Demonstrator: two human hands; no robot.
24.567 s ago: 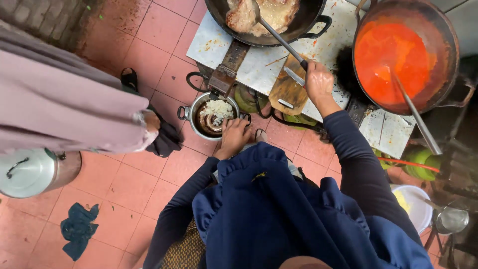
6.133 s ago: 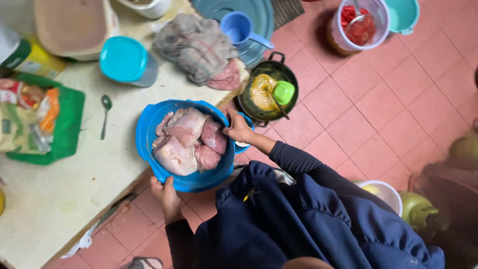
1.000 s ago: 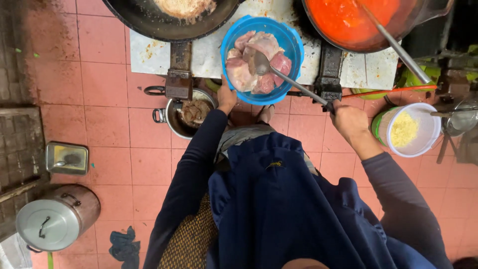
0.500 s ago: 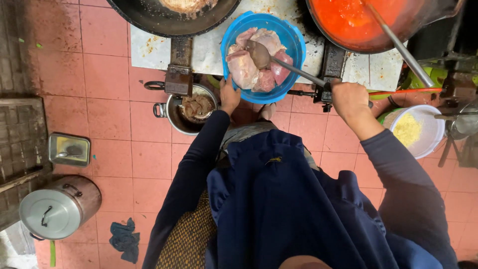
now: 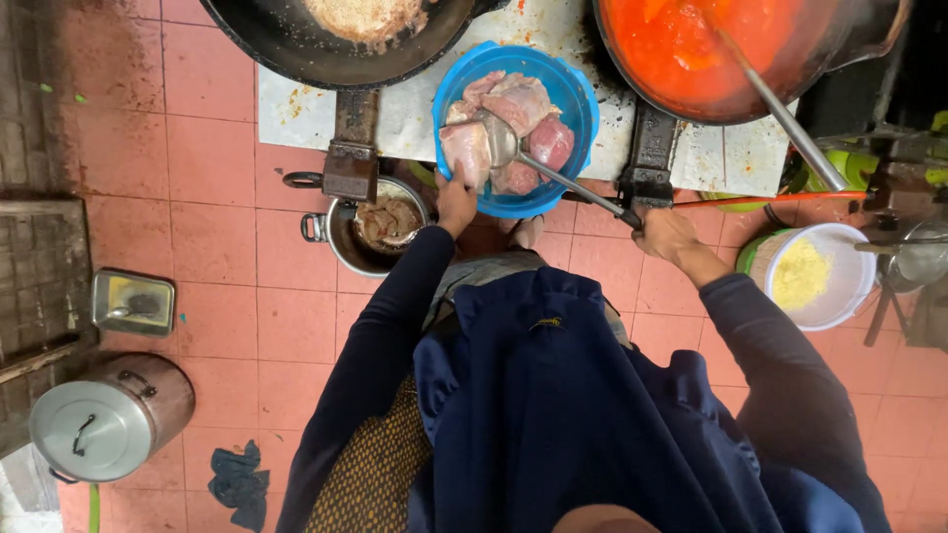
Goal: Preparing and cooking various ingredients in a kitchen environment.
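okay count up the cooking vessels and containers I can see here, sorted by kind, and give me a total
Woks: 2, dark wok and wok of red sauce
Metal pots: 2, open pot, lidded pot
Plastic bowls: 2, blue bowl of raw meat in the left hand, white bowl
Metal tins: 1, square tin
Total: 7
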